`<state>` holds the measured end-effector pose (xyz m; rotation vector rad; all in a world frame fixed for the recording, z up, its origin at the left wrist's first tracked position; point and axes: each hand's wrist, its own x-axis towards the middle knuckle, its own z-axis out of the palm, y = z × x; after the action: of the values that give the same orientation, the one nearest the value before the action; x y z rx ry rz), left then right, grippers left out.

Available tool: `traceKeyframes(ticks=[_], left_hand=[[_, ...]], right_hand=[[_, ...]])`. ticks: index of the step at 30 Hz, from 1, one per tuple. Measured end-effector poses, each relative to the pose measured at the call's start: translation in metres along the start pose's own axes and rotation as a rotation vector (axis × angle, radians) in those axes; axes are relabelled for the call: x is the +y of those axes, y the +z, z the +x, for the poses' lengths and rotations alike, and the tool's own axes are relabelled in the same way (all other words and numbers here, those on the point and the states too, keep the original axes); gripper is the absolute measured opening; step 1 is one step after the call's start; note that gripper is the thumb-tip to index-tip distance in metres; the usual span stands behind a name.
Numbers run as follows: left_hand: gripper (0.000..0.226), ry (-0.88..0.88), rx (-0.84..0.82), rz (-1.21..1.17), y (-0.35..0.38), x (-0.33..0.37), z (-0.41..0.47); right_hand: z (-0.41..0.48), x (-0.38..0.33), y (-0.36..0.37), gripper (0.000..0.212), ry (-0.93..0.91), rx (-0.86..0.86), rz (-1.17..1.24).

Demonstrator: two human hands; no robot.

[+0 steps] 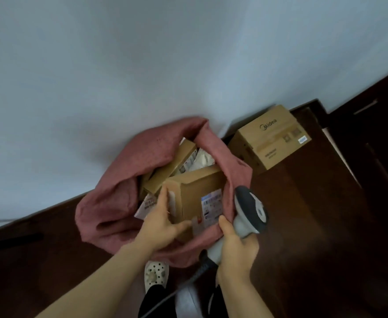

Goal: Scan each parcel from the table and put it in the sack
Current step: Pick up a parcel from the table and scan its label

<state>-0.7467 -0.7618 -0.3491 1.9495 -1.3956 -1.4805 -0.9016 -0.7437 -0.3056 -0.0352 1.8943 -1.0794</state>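
A pink fabric sack stands open on the dark floor against a pale wall. In its mouth sits a brown cardboard parcel with a white shipping label on its side. My left hand grips the parcel's near left corner, fingers on top and thumb along the front. My right hand holds a white and grey barcode scanner by its handle, close to the sack's right rim, its thumb by the parcel's label. Deeper in the sack lie a long flat brown box and white soft packets.
A larger brown carton printed "Midea" stands on the floor just right of the sack, by the wall. Dark wooden furniture fills the right side. My white perforated shoe and the scanner's cable are below the sack.
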Motion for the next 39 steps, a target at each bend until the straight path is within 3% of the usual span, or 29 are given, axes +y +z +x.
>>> traceKeyframes(ticks=[3,6,8,11,12,13,15,17,18,20,21,23,25,27,29,32,35,39], left_hand=[[0.135,-0.03,-0.125,-0.052,0.023,0.009,0.018],[0.106,-0.046,0.046,-0.098,0.026,0.006,0.026],[0.073,0.019,0.052,0.168,0.019,-0.005,0.027],[0.052,-0.108,-0.325,0.623,0.009,-0.022,0.023],[0.048,-0.131,-0.335,0.696,0.005,-0.024,0.019],[0.043,-0.116,-0.244,0.746,-0.001,-0.024,0.014],[0.04,-0.009,0.174,0.747,-0.012,-0.026,0.007],[0.056,0.009,0.519,0.676,-0.027,-0.029,0.008],[0.069,-0.06,0.612,0.575,-0.036,-0.031,0.012],[0.082,-0.262,0.616,0.333,-0.06,-0.037,0.026],[0.076,-0.343,0.581,0.248,-0.073,-0.041,0.036],[0.041,-0.387,0.542,0.183,-0.096,-0.039,0.051],[0.024,-0.304,0.724,0.093,-0.119,-0.023,0.063],[0.025,-0.167,0.917,-0.053,-0.143,0.008,0.073],[0.031,-0.042,0.994,-0.202,-0.162,0.034,0.08],[0.013,-0.075,0.855,-0.156,-0.16,0.034,0.078],[0.04,-0.142,0.667,-0.041,-0.143,0.003,0.061],[0.066,-0.139,0.582,0.023,-0.145,-0.026,0.051]], right_hand=[[-0.01,-0.003,-0.002,0.028,-0.028,-0.021,0.016],[-0.009,-0.002,-0.006,0.031,-0.026,-0.031,-0.002],[-0.005,0.0,-0.006,0.025,-0.02,-0.031,-0.011],[-0.005,0.005,-0.003,0.024,-0.025,-0.051,-0.029],[-0.005,0.006,-0.001,0.024,-0.028,-0.058,-0.031],[-0.006,0.007,0.002,0.025,-0.027,-0.064,-0.028],[-0.004,0.008,0.008,0.026,-0.032,-0.068,-0.027],[0.001,0.01,0.013,0.026,-0.043,-0.067,-0.027],[0.003,0.011,0.016,0.025,-0.047,-0.067,-0.03],[0.008,0.016,0.02,0.024,-0.061,-0.063,-0.051],[0.01,0.017,0.022,0.024,-0.069,-0.058,-0.06],[0.012,0.019,0.024,0.022,-0.08,-0.051,-0.063],[0.012,0.02,0.025,0.022,-0.09,-0.042,-0.064],[0.008,0.019,0.027,0.023,-0.102,-0.038,-0.061],[0.003,0.019,0.033,0.023,-0.118,-0.038,-0.062],[-0.001,0.025,0.041,0.023,-0.11,-0.044,-0.08],[0.003,0.036,0.046,0.023,-0.08,-0.003,-0.075],[0.005,0.046,0.044,0.039,-0.095,0.065,-0.09]])
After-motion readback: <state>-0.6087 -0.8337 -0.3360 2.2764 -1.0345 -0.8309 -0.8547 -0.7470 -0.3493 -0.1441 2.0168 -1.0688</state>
